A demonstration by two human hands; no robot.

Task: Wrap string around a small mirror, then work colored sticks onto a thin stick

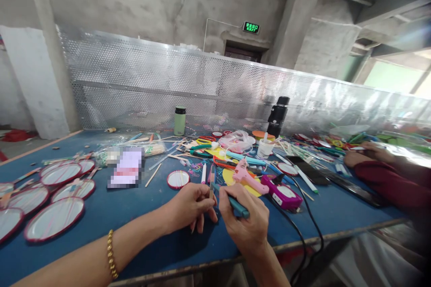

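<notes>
My left hand [190, 206] pinches a narrow wooden craft stick [211, 189], held upright above the near part of the blue table. In my right hand [251, 219] is a teal marker [239, 207], gripped like a pen with its front end pointing at the stick. Whether the tip touches the wood I cannot tell. Just beyond my hands lie a small red-rimmed disc [178, 179] and a white marker [204, 173]. A pink glue gun [249, 179] rests beyond my right hand, beside a purple box-shaped device [282, 193].
Several red-rimmed discs [55, 219] with sticks lie at left, near a phone [126, 168]. Scissors [204, 143], a white cup [265, 148], a green bottle [179, 121] and a black flask [278, 116] stand or lie farther back. Black cables [311, 219] hang over the edge. Another person's sleeve [384, 179] is at right.
</notes>
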